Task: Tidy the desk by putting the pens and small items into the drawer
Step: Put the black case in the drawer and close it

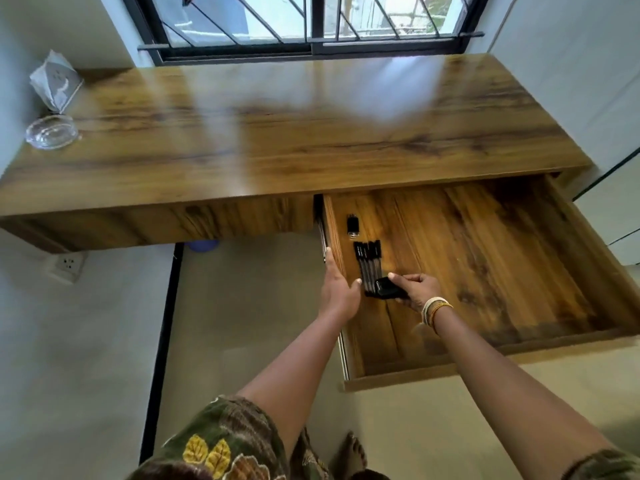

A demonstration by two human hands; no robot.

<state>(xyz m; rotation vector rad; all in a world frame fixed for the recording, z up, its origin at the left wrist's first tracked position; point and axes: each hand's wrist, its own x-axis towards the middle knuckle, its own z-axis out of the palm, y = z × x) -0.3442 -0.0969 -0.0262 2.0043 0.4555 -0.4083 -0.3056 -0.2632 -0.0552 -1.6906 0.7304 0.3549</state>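
The wooden drawer (502,271) under the desk's right half is pulled far out. Inside it, near the left wall, several black pens (369,261) lie side by side, and a small black item (352,225) lies just beyond them. My right hand (415,289) is inside the drawer, shut on a small black box-like object (389,288) at the near end of the pens. My left hand (337,289) rests flat against the drawer's left wall, fingers extended, holding nothing.
The wooden desk top (277,133) carries a glass dish (52,131) and a clear plastic stand (55,81) at its far left. A barred window (311,22) lies behind. A wall socket (67,265) sits low on the left. My bare foot (353,452) stands below the drawer.
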